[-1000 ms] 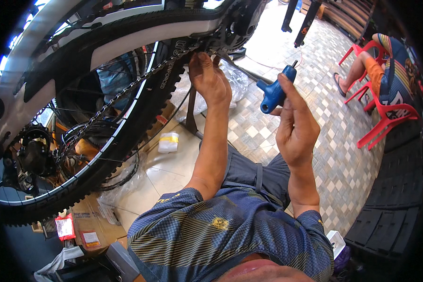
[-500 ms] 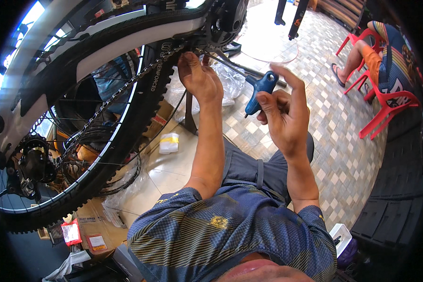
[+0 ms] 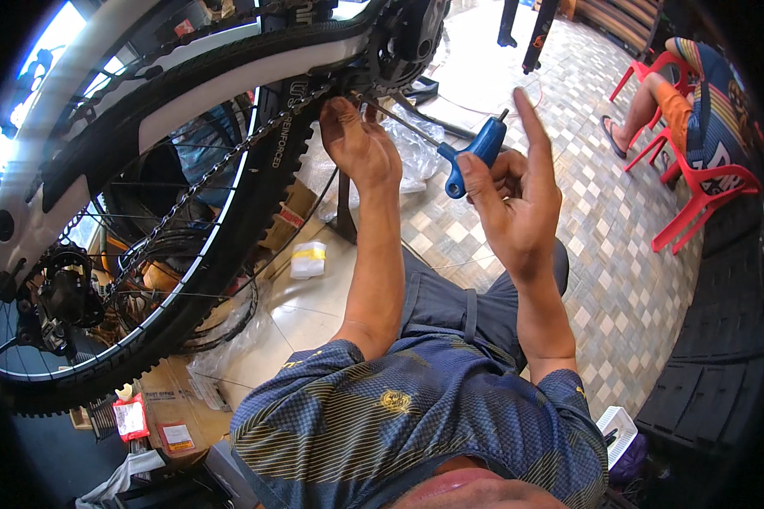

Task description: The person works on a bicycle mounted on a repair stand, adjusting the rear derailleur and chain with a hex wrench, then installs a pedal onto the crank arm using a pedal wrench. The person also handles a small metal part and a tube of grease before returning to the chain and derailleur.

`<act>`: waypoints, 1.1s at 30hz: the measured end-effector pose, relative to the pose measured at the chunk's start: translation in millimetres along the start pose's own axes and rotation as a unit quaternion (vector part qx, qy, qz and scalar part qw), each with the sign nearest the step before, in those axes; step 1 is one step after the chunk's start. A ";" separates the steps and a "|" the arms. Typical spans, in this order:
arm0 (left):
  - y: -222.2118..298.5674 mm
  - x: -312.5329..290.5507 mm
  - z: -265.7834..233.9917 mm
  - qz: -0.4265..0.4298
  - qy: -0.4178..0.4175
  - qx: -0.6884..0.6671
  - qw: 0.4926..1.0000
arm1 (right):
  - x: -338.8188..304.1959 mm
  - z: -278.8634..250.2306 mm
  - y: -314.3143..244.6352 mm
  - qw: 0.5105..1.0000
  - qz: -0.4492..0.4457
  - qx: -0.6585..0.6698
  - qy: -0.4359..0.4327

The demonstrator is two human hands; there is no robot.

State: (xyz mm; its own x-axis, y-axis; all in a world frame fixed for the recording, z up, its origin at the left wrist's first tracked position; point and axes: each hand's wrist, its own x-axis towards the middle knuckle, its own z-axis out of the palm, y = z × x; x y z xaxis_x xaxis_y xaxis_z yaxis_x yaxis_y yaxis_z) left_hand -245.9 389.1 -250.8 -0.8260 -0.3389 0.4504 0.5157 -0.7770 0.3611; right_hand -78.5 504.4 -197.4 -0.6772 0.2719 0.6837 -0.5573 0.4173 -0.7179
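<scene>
A bicycle with its chainring point(image 3: 399, 55) and chain point(image 3: 202, 176) hangs at the upper left. My right hand point(image 3: 522, 208) pinches a blue T-handle hex key point(image 3: 477, 155) between thumb and curled fingers, its index finger stretched upward. The key's thin metal shaft runs up-left to the underside of the bike near the chainring. Raised at that spot, my left hand point(image 3: 361, 146) has its fingers bent and pressed together by the shaft's far end. Whatever they grip there is hidden behind the hand.
Behind my left hand is the knobbly rear tyre point(image 3: 263, 182). A small white packet with yellow tape point(image 3: 308, 260) lies on the floor beside cardboard and clear plastic. Far right, a person point(image 3: 711, 102) sits among red plastic chairs point(image 3: 705, 193). A white basket point(image 3: 617, 434) stands at lower right.
The blue handle has turned in my right hand: its longer end pointed down-left and now points up-right. My left hand stays in nearly the same place.
</scene>
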 end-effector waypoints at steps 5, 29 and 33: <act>0.3 -0.3 2.5 -0.002 0.004 0.003 1.000 | -6.9 -8.0 16.5 0.991 -0.105 -0.076 -0.015; -0.3 -1.3 1.4 0.003 -0.009 0.004 1.000 | 3.3 -7.5 9.0 0.952 -0.210 -0.222 0.008; -1.2 0.6 -0.6 0.001 -0.008 0.018 1.000 | -5.5 2.5 2.2 0.999 -0.026 -0.031 -0.006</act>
State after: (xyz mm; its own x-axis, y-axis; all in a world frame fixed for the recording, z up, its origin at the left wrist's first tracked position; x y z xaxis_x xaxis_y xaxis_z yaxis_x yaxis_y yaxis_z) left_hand -247.1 389.5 -251.5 -0.8216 -0.3313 0.4640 0.5250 -0.7570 0.3891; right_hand -77.2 501.6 -203.1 -0.6547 0.2380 0.7174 -0.5606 0.4838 -0.6721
